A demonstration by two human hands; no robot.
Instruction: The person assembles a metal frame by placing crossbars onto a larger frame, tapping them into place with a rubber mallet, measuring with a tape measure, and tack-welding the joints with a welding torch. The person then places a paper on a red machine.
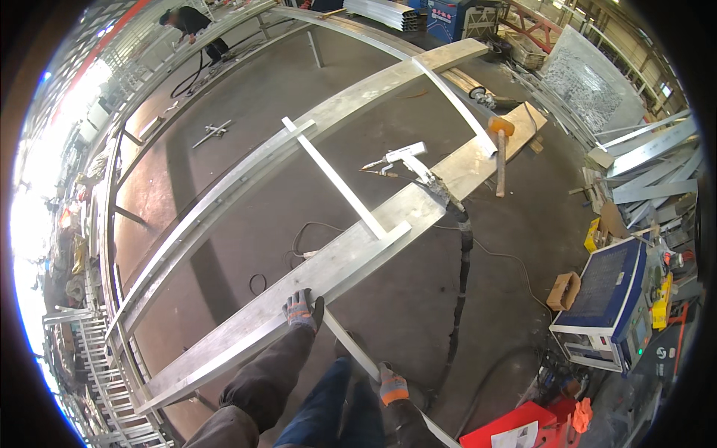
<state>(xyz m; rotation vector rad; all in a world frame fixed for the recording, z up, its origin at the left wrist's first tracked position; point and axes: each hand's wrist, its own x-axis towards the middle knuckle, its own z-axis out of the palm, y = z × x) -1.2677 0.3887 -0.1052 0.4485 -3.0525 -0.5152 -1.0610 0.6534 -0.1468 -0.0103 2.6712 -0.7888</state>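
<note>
My gloved left hand (pixel 302 310) reaches forward, fingers curled over a long aluminium tube (pixel 231 360) lying along the near edge of a plank (pixel 261 310). A slim metal bar (pixel 351 347) slants from beside that hand down to the lower edge, its far end against the tube. My gloved right hand (pixel 393 385) is closed around this bar, close to my legs. Farther along, a crosspiece (pixel 336 179) joins the tube to a second long tube (pixel 224 183). A white welding torch (pixel 407 153) with a black cable rests on the plank.
An orange-headed mallet (pixel 500 153) leans over the plank's far end. At right stands a blue and white welding machine (pixel 597 306) beside stacked metal profiles (pixel 657 172). A red box (pixel 515 425) is at lower right. Another person (pixel 190 26) bends over at far left.
</note>
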